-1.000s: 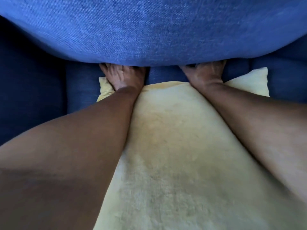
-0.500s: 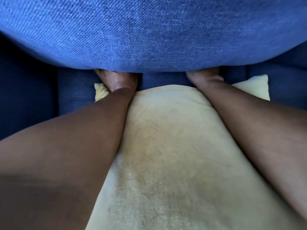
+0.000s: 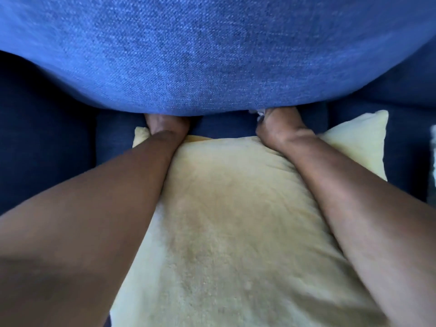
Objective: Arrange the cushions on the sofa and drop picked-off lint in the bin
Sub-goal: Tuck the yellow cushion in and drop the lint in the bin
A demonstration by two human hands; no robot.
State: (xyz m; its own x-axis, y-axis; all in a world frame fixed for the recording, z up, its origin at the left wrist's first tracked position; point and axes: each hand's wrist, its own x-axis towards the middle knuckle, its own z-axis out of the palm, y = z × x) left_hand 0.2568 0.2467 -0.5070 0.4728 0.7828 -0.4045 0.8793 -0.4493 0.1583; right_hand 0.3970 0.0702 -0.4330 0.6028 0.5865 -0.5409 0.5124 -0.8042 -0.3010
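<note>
1. The left hand (image 3: 167, 125) reaches forward under the lower edge of a large, bulging blue woven-fabric cushion (image 3: 212, 55). Only the back of the hand and the wrist show; the fingers are hidden beneath the fabric, so whether they are closed on it cannot be told.

2. The right hand (image 3: 280, 126) reaches under the same edge, further right. Its fingers are likewise hidden under the blue cushion, and its grip cannot be judged. A small pale scrap (image 3: 257, 112) shows just beside its knuckles at the cushion's edge; what it is cannot be made out.

3. Both bare forearms run from the bottom corners of the view toward the middle, lying across a pale yellow, fuzzy square cushion (image 3: 236, 220). The wrists press into its far edge, which dips beneath them.

4. The yellow cushion lies flat below the arms, filling the lower centre. Its two far corners stick out, one just left of the left wrist, one well to the right of the right wrist.

5. The blue cushion fills the whole upper half, its rounded underside hanging over the hands.

6. Dark navy upholstery of the sofa (image 3: 47, 138) surrounds both cushions, in shadow on the left and right.

7. A blurred pale sliver (image 3: 433, 159) shows at the right edge.
</note>
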